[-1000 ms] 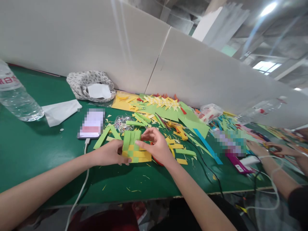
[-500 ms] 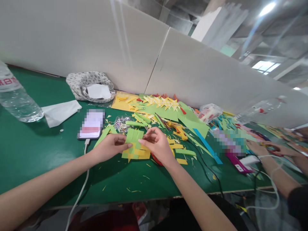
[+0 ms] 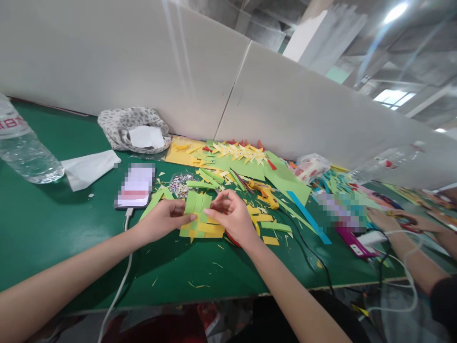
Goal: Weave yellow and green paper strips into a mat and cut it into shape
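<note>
"Green table (image 3: 164,281), pale partition (image 3: 135,62) behind. The fingers?"

"Left hand (image 3: 160,221) and right hand (image 3: 233,219) pinch the woven paper (image 3: 193,206) between them."

"Pointing?"

"Green strips toward the partition, yellow ones crosswise."

"Room?"

"Table with slivers (image 3: 198,286) to the near edge; scraps (image 3: 276,226) beyond."

"Writing?"

"Red characters (image 3: 12,123) on the far-left bottle (image 3: 34,159), 白 among them."

Woven paper piece (image 3: 198,209), checked in light green and yellow. Table (image 3: 171,281), dark green. Cloth bag (image 3: 116,125), off-white with grey spots.
</note>
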### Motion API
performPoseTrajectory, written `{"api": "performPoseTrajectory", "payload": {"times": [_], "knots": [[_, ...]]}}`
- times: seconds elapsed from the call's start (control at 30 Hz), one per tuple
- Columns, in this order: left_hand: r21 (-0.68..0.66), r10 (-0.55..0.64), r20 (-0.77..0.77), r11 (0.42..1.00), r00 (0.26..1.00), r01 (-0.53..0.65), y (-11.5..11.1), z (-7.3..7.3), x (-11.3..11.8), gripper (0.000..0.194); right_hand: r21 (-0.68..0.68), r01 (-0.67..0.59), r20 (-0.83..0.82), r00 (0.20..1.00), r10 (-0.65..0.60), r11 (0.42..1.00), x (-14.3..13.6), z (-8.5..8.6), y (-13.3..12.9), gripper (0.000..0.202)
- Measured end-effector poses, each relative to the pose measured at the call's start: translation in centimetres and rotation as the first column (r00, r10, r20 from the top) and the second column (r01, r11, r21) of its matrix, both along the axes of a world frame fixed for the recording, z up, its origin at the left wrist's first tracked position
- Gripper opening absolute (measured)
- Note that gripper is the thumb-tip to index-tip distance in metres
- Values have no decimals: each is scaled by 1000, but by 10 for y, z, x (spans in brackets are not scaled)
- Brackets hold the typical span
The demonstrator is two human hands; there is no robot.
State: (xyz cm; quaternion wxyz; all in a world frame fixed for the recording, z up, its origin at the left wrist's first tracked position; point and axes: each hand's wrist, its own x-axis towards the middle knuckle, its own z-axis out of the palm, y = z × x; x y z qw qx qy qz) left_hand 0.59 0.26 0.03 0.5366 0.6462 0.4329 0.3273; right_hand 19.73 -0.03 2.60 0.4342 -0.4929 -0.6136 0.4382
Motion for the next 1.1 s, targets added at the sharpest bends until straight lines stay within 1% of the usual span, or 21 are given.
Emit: {"api": "performPoseTrajectory", "payload": {"times": [0.07,0.13,0.27,0.33,0.47,0.57,0.63,0.77,0.9,1.0,1.1], "knots": [[-21,-21,33,1000,999,21,-1,2,1,23,6,1,-6,1000,-1,1000,-2,-1,-1,31],[-34,-35,41,999,999,36,-2,3,1,19,9,-1,-18,1000,1,1000,-6,-2,-1,31],[-35,16,12,999,1000,-16,-1,5,1,23,25,-23,-5,1000,23,999,-12,-3,-2,31],[-68,41,36,997,999,-39,0,6,0,24,36,-41,20,999,41,998,-11,-3,-1,34],[-152,74,93,987,993,-59,0,6,-1,27,-35,-92,83,992,95,995,-5,-5,2,40],[-123,159,16,980,987,-156,1,4,-1,26,-47,-104,108,988,108,993,-1,-8,2,38],[-104,178,-19,978,984,-179,2,2,-2,26,-44,-119,116,986,123,992,-1,-8,1,38],[-163,101,57,982,993,-90,3,3,-4,24,-73,-142,124,981,150,987,1,-8,0,38],[-132,81,40,988,996,-75,3,5,-4,22,-110,-160,127,977,174,981,0,-7,-1,35],[-140,47,56,989,997,-39,3,5,-5,21,-113,-162,142,974,177,980,0,-6,-2,34],[-140,45,61,990,997,-36,3,3,-6,23,-118,-165,160,970,183,979,-2,-5,-3,34]]}}
